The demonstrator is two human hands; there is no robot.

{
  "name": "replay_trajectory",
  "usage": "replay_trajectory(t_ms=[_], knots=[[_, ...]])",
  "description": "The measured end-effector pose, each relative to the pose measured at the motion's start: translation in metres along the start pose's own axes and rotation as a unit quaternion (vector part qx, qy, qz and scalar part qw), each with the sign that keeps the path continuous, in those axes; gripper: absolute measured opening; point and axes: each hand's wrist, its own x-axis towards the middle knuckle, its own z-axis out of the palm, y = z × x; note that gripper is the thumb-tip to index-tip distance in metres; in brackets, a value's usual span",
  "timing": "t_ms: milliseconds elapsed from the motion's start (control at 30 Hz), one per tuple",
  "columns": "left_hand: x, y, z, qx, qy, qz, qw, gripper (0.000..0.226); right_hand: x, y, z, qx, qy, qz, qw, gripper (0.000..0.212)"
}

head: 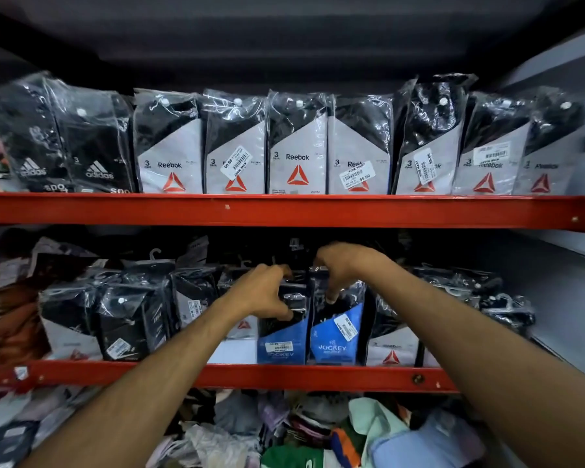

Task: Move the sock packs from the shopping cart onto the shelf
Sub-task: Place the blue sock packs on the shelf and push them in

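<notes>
— Both forearms are seen stretched up from the bottom corners toward twelve o'clock. Where are the hands placed?

— On the middle shelf (pixel 284 376). The left hand (pixel 264 292) is curled over the top of one blue sock pack (pixel 282 339), thumb pressed on its front. The right hand (pixel 340 268) is hooked over the neighbouring blue pack (pixel 338 336), fingertips pinching its top edge.

— How are the packs set?

— Upright, long axis vertical, touching side by side, the right-hand one at three o'clock of the other.

— Which hand is judged nearer for the next move?

— Each is already on its own pack; letting go is probably all that is needed. No cart is visible.
</notes>
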Motion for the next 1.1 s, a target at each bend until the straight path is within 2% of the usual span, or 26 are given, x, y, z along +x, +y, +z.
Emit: replay_trajectory(t_ms=[167, 400, 500, 600, 700, 867, 1000, 1100], knots=[[0.004, -0.002, 0.007, -0.018, -0.014, -0.018, 1.000, 0.090, 0.003, 0.002, 0.018, -0.007, -0.009, 0.009, 1.000, 0.088], [0.003, -0.006, 0.011, -0.005, 0.008, 0.012, 1.000, 0.094, -0.015, 0.007, 0.030, -0.001, 0.106, -0.015, 0.994, 0.095], [-0.001, -0.007, 0.010, 0.016, 0.009, 0.029, 0.999, 0.096, -0.026, 0.008, 0.038, -0.013, 0.167, -0.017, 0.986, 0.083], [-0.004, -0.007, 0.012, 0.034, 0.007, 0.035, 0.999, 0.086, -0.034, 0.007, 0.047, -0.011, 0.178, -0.013, 0.984, 0.059], [-0.010, -0.004, 0.014, 0.045, 0.008, 0.028, 0.999, 0.082, -0.039, 0.004, 0.055, -0.016, 0.190, -0.011, 0.982, 0.061], [-0.047, 0.003, 0.020, 0.096, 0.069, 0.040, 0.992, 0.090, -0.056, -0.009, 0.073, 0.004, 0.244, -0.007, 0.970, 0.084], [-0.101, -0.001, 0.052, 0.095, 0.163, 0.073, 0.979, 0.086, -0.082, -0.038, 0.112, 0.028, 0.305, 0.000, 0.952, 0.088], [-0.148, -0.012, 0.087, 0.120, 0.183, 0.059, 0.974, 0.086, -0.104, -0.069, 0.155, 0.027, 0.330, 0.005, 0.944, 0.092]])
